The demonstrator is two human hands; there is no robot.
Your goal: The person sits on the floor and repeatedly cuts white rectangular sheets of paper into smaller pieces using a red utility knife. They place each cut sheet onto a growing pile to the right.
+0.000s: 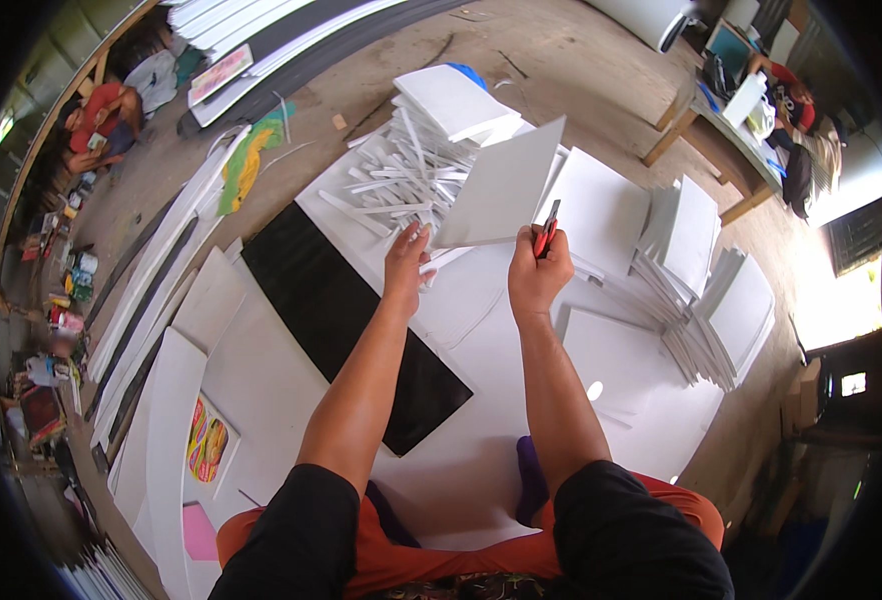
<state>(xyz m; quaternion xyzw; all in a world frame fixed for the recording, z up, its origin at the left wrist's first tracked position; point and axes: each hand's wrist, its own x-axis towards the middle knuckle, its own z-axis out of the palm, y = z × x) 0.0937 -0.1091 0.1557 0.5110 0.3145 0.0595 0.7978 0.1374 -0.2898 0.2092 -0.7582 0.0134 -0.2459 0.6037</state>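
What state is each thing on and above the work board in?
left hand: fingers partly open; grip on anything unclear
right hand: closed around the cutter
red and black cutter: gripped, pointing up-frame; blade position unclear
white sheet: raised, tilted, between the hands
white strips: loose, tangled heap
black panel: lying flat
white stacks at right: leaning, edges fanned out

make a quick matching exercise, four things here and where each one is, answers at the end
1. red-and-black cutter
2. black panel
3. thin white strips
4. pink piece

A. at the picture's lower left
B. heaped beyond the left hand
C. in the right hand
D. lying flat, crossed by the left forearm

Pairs: 1-C, 2-D, 3-B, 4-A
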